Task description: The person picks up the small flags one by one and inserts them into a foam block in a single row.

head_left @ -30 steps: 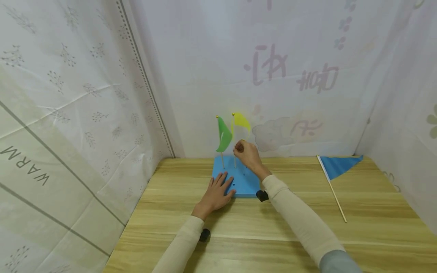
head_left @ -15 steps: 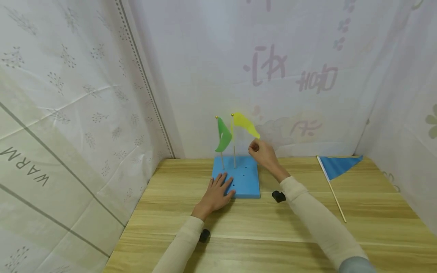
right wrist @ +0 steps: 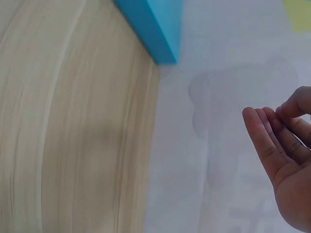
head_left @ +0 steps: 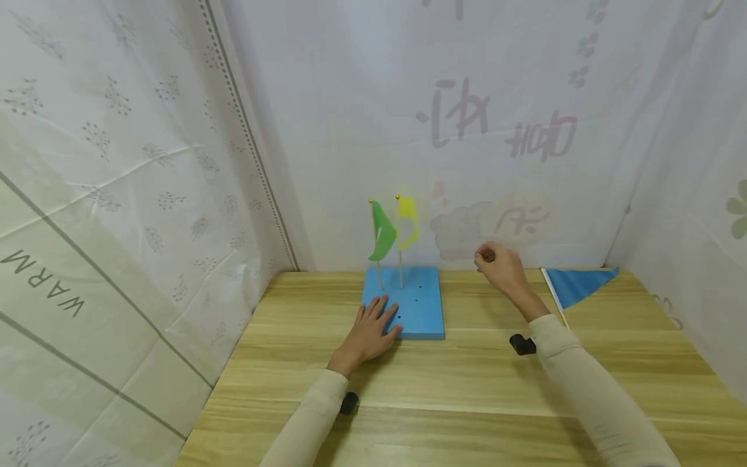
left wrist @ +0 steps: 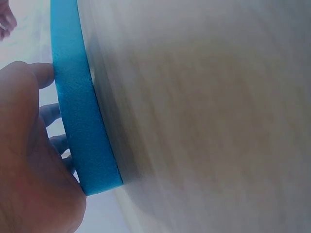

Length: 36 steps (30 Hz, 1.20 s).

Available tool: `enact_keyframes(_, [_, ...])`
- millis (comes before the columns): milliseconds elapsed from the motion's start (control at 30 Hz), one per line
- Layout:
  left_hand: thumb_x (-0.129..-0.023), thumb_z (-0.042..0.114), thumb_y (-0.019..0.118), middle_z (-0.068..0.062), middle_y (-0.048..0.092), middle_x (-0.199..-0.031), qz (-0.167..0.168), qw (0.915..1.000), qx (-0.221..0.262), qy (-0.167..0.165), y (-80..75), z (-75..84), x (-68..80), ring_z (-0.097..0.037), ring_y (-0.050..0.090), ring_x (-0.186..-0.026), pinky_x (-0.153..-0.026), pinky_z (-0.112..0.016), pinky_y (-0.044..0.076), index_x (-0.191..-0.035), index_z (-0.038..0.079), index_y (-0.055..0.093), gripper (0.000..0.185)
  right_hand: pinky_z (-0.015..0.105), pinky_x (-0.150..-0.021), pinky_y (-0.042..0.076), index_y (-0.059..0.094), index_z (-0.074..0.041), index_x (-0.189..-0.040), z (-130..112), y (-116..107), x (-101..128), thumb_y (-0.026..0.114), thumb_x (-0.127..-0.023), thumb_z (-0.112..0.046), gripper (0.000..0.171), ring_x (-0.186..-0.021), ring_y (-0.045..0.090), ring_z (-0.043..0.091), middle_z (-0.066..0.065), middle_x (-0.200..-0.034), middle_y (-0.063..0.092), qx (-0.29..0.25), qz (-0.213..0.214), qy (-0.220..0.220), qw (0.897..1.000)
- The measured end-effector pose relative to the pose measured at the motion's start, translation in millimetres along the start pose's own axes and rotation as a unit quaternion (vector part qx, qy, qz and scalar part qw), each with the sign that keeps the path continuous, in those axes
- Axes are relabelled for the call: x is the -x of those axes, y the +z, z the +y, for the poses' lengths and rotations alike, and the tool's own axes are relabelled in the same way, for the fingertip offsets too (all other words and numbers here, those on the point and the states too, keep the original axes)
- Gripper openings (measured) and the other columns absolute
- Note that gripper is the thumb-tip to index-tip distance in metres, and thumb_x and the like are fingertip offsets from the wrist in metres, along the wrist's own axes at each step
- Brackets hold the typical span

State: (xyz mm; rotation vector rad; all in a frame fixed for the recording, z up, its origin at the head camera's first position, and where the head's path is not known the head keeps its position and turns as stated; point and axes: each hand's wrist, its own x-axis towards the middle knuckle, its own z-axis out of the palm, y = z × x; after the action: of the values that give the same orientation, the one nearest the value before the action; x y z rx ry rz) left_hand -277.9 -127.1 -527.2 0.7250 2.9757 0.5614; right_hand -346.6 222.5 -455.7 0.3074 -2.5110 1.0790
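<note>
Blue foam block (head_left: 413, 305) sits on the wooden counter (head_left: 467, 389), and we see our left hand (head_left: 369, 332) pressing flat on its near-left corner, fingers straight. A green flag (head_left: 382, 231) and a yellow flag (head_left: 406, 220) stand upright in the block's far holes. At three o'clock from the block, our right hand (head_left: 502, 271) hovers above the counter, fingers loosely curled, holding nothing. A blue flag (head_left: 574, 285) lies flat just beyond it, at three o'clock.
</note>
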Motion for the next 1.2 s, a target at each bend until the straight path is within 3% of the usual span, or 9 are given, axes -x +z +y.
enact_keyframes(200, [-0.113,0.050,0.044,-0.013,0.020,-0.179,-0.006,0.9999,-0.007,-0.007,2.8,-2.3,0.2,-0.037,0.014,-0.167,-0.134,-0.064,0.012,-0.168,0.017,0.036,0.064,0.023,-0.061,0.058,0.072,0.000,-0.110,26.9,-33.2,14.9,0.060,-0.107,-0.014,0.019,-0.080,0.078,0.035,0.022,-0.098,0.076,0.005,0.012,0.025,1.000])
enact_keyframes(300, [-0.113,0.049,0.045,-0.015,0.022,-0.178,-0.001,1.0000,-0.006,-0.004,3.8,-3.1,0.4,-0.038,0.016,-0.167,-0.134,-0.064,0.013,-0.168,0.016,0.038,0.064,0.019,-0.058,0.057,0.071,0.002,-0.110,39.3,-48.0,25.0,0.061,-0.106,-0.011,0.018,-0.081,0.077,0.040,0.023,-0.096,0.075,0.002,0.014,0.037,0.999])
enact_keyframes(400, [-0.113,0.048,0.046,-0.015,0.022,-0.178,-0.002,0.9999,-0.012,-0.003,4.4,-3.7,0.7,-0.039,0.017,-0.166,-0.133,-0.065,0.014,-0.168,0.015,0.038,0.064,0.020,-0.056,0.057,0.070,0.004,-0.110,50.8,-61.2,36.4,0.062,-0.105,-0.011,0.017,-0.077,0.075,0.040,0.023,-0.094,0.073,0.015,0.007,0.053,0.998])
enact_keyframes(667, [-0.113,0.048,0.045,-0.016,0.021,-0.178,-0.001,0.9999,-0.012,-0.004,1.7,-1.9,-0.5,-0.039,0.016,-0.166,-0.134,-0.064,0.013,-0.168,0.016,0.037,0.064,0.030,-0.056,0.053,0.070,0.005,-0.107,86.2,-88.9,63.3,0.059,-0.105,-0.015,0.023,-0.065,0.069,0.021,0.028,-0.100,0.074,0.086,-0.038,0.091,0.991])
enact_keyframes(900, [-0.114,0.048,0.044,-0.016,0.022,-0.178,-0.002,0.9999,-0.012,-0.003,-0.8,0.4,-1.0,-0.039,0.016,-0.167,-0.134,-0.064,0.013,-0.168,0.016,0.037,0.063,0.039,-0.063,0.052,0.070,0.008,-0.099,114.0,-98.3,83.2,0.066,-0.100,-0.014,0.023,-0.080,0.067,0.035,0.026,-0.094,0.072,0.126,-0.096,0.127,0.979])
enact_keyframes(1200, [-0.113,0.048,0.045,-0.015,0.022,-0.178,-0.002,0.9999,-0.013,-0.002,0.4,-0.6,-1.4,-0.038,0.016,-0.167,-0.134,-0.064,0.013,-0.168,0.016,0.037,0.064,0.034,-0.058,0.044,0.069,0.005,-0.085,120.2,-96.9,95.8,0.067,-0.094,-0.019,0.025,-0.072,0.058,0.027,0.011,-0.075,0.064,0.144,-0.145,0.174,0.963])
